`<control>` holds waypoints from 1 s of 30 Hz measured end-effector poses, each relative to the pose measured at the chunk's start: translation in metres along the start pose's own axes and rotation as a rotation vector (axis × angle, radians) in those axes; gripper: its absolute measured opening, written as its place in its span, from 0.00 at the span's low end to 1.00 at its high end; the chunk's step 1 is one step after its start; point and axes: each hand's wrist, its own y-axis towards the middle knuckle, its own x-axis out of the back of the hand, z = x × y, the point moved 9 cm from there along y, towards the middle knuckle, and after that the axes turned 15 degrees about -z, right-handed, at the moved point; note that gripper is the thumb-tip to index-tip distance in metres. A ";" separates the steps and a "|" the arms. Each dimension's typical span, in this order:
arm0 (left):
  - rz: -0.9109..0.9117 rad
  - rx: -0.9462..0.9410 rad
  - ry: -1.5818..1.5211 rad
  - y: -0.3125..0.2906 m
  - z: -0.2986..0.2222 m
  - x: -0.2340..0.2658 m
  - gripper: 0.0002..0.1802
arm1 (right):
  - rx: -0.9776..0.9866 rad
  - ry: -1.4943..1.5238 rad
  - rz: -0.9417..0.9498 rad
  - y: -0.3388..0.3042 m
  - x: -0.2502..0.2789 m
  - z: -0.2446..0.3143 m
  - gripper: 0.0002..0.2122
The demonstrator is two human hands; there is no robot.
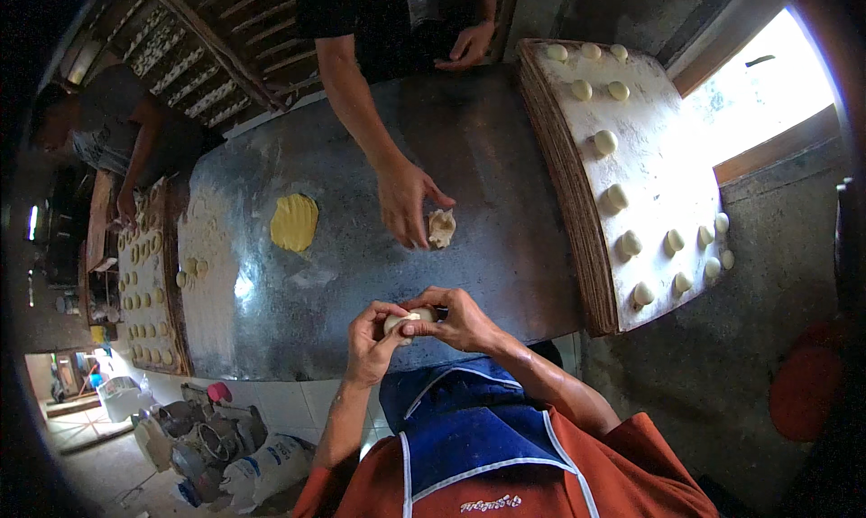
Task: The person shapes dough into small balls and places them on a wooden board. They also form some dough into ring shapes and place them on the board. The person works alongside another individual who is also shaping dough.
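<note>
Close to the table's near edge, a pale piece of dough [422,315] is held between my two hands. The fingers of my left hand [368,345] curl around its left side, with the thumb pressed on the front. On the other side, my right hand [460,321] grips it with bent fingers and thumb. A small light-yellow spot shows on the dough, partly covered by my fingertips. Farther off on the table lies a rough beige lump [441,229], with a co-worker's hand [406,201] reaching beside it. A flat yellow slab [294,222] lies to the left.
At right stands a stack of floured boards [577,157] with several round dough balls [617,196] on top. A tray of small dough rounds [144,315] lies beyond the left end of the dark table [361,275]. Another person [117,121] works there. Machinery [203,437] stands below left.
</note>
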 end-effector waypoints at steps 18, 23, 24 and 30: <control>-0.603 -0.492 0.903 0.081 0.044 0.044 0.17 | 0.243 -0.963 -0.631 -0.025 0.096 -0.108 0.25; -0.180 -0.899 0.902 0.006 0.074 0.036 0.14 | 0.179 -0.759 -0.011 -0.064 0.069 -0.149 0.32; -0.192 -0.796 0.979 0.026 0.063 0.050 0.13 | 0.189 -0.778 -0.136 -0.052 0.097 -0.146 0.27; -0.441 -0.657 0.821 0.051 0.058 0.036 0.15 | 0.413 -0.771 -0.575 -0.013 0.085 -0.111 0.18</control>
